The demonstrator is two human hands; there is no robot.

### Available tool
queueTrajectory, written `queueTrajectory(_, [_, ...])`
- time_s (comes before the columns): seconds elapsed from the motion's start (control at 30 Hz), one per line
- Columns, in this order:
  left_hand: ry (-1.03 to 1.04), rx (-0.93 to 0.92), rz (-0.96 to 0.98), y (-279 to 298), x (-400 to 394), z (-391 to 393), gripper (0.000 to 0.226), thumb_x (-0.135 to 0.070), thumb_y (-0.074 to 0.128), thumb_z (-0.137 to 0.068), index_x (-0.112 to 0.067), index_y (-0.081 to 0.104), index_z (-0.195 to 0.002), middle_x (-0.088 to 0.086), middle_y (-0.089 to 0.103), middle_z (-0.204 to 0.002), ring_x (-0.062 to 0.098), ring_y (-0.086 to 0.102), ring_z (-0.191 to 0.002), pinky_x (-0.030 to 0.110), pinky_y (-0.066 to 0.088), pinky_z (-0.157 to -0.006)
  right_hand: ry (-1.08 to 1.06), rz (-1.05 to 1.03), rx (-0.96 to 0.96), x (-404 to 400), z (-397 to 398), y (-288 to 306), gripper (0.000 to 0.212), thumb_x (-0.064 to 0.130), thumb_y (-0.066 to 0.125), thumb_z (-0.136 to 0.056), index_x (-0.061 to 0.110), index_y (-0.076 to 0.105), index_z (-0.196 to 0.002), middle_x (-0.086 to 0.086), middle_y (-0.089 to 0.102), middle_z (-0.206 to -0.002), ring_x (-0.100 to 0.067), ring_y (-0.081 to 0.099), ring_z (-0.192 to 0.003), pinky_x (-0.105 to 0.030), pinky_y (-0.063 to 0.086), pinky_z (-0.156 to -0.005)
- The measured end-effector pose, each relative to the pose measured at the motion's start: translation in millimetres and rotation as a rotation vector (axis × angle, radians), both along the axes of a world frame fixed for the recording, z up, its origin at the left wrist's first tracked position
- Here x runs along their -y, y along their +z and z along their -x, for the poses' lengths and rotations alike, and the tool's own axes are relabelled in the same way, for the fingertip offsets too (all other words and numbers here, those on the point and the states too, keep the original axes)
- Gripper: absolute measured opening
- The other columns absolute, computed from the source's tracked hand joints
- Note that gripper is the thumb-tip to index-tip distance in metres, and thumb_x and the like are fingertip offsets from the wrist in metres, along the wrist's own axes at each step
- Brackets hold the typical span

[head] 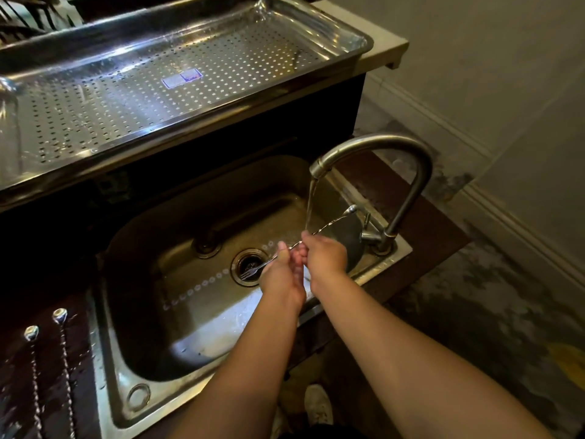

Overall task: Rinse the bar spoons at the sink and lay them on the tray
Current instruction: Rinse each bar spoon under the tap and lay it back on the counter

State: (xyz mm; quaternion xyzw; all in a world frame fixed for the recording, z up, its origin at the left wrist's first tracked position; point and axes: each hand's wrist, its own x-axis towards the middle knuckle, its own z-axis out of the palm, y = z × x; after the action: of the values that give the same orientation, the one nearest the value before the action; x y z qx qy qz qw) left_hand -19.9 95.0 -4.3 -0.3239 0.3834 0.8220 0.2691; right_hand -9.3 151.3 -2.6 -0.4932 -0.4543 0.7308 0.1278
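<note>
From the head view, three bar spoons are visible: two spare spoons lie side by side on the dark counter left of the sink, and one held spoon is over the basin. The left hand and right hand both pinch its twisted stem under the running faucet. Its forked end points at the drain. The perforated tray sits behind, wet.
</note>
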Motion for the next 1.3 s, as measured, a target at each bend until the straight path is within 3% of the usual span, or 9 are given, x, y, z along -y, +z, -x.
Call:
queueTrajectory(0.17, [-0.127, 0.021, -0.072, 9.7, -26.3, 1.2, 0.017, -0.020, 0.051, -0.098, -0.004, 0.055, -0.103, 0.008, 0.061, -0.076, 0.014, 0.061, -0.064, 0.026, 0.054, -0.072, -0.069, -0.058, 0.007, -23.4, -0.6, 8.8, 0.023, 0.014, 0.065, -0.089, 0.013, 0.062, -0.067, -0.004, 0.059, -0.055, -0.016, 0.057, -0.050, -0.033, 0.051, -0.056])
queueTrajectory(0.27, [-0.182, 0.014, -0.105, 13.0, -43.0, 2.0, 0.025, -0.022, 0.051, -0.098, -0.004, 0.053, -0.115, 0.012, 0.062, -0.082, 0.020, 0.058, -0.078, 0.035, 0.047, -0.095, -0.112, -0.100, -0.005, -38.5, -2.9, 14.1, 0.028, 0.015, 0.063, -0.091, 0.015, 0.059, -0.063, 0.002, 0.056, -0.044, -0.013, 0.052, -0.039, -0.025, 0.047, -0.044])
queueTrajectory(0.47, [-0.272, 0.070, -0.150, 19.5, -70.0, -1.2, 0.047, -0.025, 0.052, -0.097, 0.003, 0.048, -0.135, 0.022, 0.053, -0.136, 0.033, 0.047, -0.131, 0.043, 0.036, -0.112, -0.163, -0.279, 0.025, -62.2, -5.7, 20.1, 0.038, 0.017, 0.059, -0.092, 0.016, 0.058, -0.054, 0.005, 0.056, -0.042, -0.016, 0.057, -0.047, -0.029, 0.050, -0.052])
queueTrajectory(0.77, [-0.300, 0.075, -0.237, 24.2, -82.7, 1.4, 0.021, -0.025, 0.050, -0.098, -0.005, 0.058, -0.095, 0.011, 0.058, -0.092, 0.024, 0.056, -0.090, 0.040, 0.039, -0.106, -0.183, -0.351, 0.031, -72.1, -3.2, 17.7, 0.031, 0.024, 0.055, -0.094, 0.014, 0.060, -0.066, -0.007, 0.059, -0.060, -0.023, 0.057, -0.058, -0.040, 0.051, -0.064])
queueTrajectory(0.93, [-0.253, 0.052, -0.148, 24.7, -70.5, 3.1, 0.020, -0.020, 0.056, -0.095, -0.004, 0.058, -0.107, 0.011, 0.060, -0.089, 0.024, 0.057, -0.088, 0.042, 0.043, -0.102, -0.170, -0.324, 0.028, -65.2, -0.4, 12.3, 0.028, 0.022, 0.056, -0.093, 0.019, 0.063, -0.066, 0.001, 0.062, -0.054, -0.017, 0.061, -0.054, -0.032, 0.053, -0.058])
queueTrajectory(1.03, [-0.188, 0.033, -0.048, 20.0, -51.7, 2.6, 0.014, -0.018, 0.059, -0.094, -0.003, 0.059, -0.095, 0.009, 0.064, -0.070, 0.017, 0.063, -0.062, 0.030, 0.058, -0.070, -0.124, -0.297, 0.054, -50.9, 4.4, 2.0, 0.023, 0.021, 0.057, -0.093, 0.016, 0.065, -0.071, 0.001, 0.065, -0.060, -0.020, 0.065, -0.062, -0.036, 0.058, -0.063])
queueTrajectory(1.1, [-0.135, 0.019, 0.062, 15.8, -34.6, 2.7, 0.017, -0.018, 0.061, -0.093, -0.005, 0.057, -0.083, 0.007, 0.062, -0.059, 0.011, 0.058, -0.042, 0.019, 0.049, -0.043, -0.071, -0.283, 0.086, -37.7, 8.5, -5.9, 0.024, 0.023, 0.057, -0.092, 0.015, 0.063, -0.070, -0.004, 0.063, -0.064, -0.022, 0.063, -0.065, -0.039, 0.056, -0.070])
queueTrajectory(1.23, [-0.055, 0.007, 0.364, -7.4, 9.5, 8.3, 0.024, -0.019, 0.064, -0.090, -0.011, 0.050, -0.072, 0.006, 0.055, -0.068, 0.015, 0.054, -0.056, 0.023, 0.046, -0.052, 0.075, -0.281, 0.166, -3.6, 19.5, -19.5, 0.027, 0.025, 0.055, -0.094, 0.010, 0.065, -0.074, -0.012, 0.067, -0.076, -0.028, 0.061, -0.076, -0.039, 0.051, -0.080])
queueTrajectory(1.3, [-0.028, 0.059, 0.402, -12.5, 34.8, 10.9, 0.015, -0.023, 0.063, -0.090, -0.010, 0.057, -0.088, 0.004, 0.061, -0.082, 0.011, 0.057, -0.064, 0.021, 0.050, -0.057, 0.114, -0.316, 0.218, 15.8, 24.7, -23.4, 0.027, 0.026, 0.055, -0.094, 0.006, 0.069, -0.082, -0.015, 0.071, -0.088, -0.031, 0.064, -0.085, -0.037, 0.050, -0.079])
